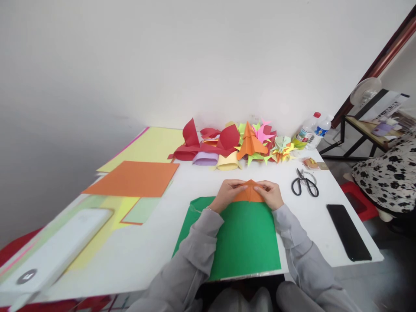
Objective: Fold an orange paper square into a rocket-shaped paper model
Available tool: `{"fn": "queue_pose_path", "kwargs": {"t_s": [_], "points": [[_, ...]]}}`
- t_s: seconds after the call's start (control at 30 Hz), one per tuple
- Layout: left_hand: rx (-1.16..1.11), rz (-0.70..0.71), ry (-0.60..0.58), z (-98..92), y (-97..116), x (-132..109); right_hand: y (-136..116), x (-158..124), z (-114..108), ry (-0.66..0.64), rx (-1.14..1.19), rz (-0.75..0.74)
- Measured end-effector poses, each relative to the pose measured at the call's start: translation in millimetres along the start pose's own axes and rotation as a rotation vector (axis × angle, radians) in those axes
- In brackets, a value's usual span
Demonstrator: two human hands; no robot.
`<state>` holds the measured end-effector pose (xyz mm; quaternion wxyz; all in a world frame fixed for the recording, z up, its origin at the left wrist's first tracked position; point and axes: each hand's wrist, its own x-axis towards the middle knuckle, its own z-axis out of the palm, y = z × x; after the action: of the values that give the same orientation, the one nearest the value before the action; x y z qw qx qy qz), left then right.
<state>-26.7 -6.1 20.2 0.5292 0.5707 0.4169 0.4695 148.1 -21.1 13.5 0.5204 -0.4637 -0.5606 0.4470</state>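
I note over my feed: left hand (229, 193) and right hand (271, 194) each pinch the orange fold (249, 193) from opposite sides, equally near, centre crease (250, 196) running fore-and-aft between.

And it's grey left and right!
Wrinkled left sleeve (196, 247) at six o'clock, right sleeve (300, 242) at four, grey lap cloth (240, 302) at half past five, thin bracelet (209, 209) by the left hand (225, 196)!
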Motion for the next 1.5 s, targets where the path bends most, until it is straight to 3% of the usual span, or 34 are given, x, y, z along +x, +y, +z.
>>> {"fn": "queue_pose_path", "kwargs": {"t_s": [0.2,0.27,0.33,0.5,0.6,0.7,0.8,0.93,1.03,1.1,1.27,1.5], "points": [[-0.094,0.006,0.31,-0.1,-3.1,5.7,-3.0,-2.9,-0.8,0.22,-0.196,-0.31],[-0.159,-0.051,0.351,-2.6,-4.1,7.7,-4.5,-2.7,-2.2,0.253,-0.251,-0.41],[-0.257,-0.134,0.285,-3.5,-3.6,7.8,-4.9,-2.2,-3.6,0.265,-0.32,-0.492],[-0.411,-0.281,-0.073,5.3,0.9,0.7,0.3,-2.0,-4.3,0.178,-0.493,-0.612],[-0.424,-0.227,-0.109,9.3,1.0,-2.4,3.7,-3.6,-3.0,0.154,-0.597,-0.63],[-0.411,-0.175,-0.014,8.7,-0.2,-2.3,4.7,-4.4,-2.2,0.293,-0.609,-0.563],[-0.358,-0.146,0.067,7.8,0.0,-1.6,4.4,-3.0,-1.8,0.344,-0.366,-0.393],[-0.311,-0.094,0.097,9.6,2.3,-2.1,1.1,-2.2,3.2,0.123,0.218,-0.058],[-0.287,-0.073,0.093,11.1,4.1,-2.8,-3.6,-5.3,10.3,-0.057,0.46,0.123],[-0.265,-0.071,0.071,12.0,5.7,-3.4,-5.4,-7.8,14.6,-0.097,0.496,0.155],[-0.181,-0.066,0.018,15.9,10.5,-5.5,-1.5,-7.7,19.0,0.154,0.366,0.134],[-0.123,-0.046,0.008,15.0,10.4,-6.0,-3.2,-5.4,18.4,0.22,0.29,0.131]]}}
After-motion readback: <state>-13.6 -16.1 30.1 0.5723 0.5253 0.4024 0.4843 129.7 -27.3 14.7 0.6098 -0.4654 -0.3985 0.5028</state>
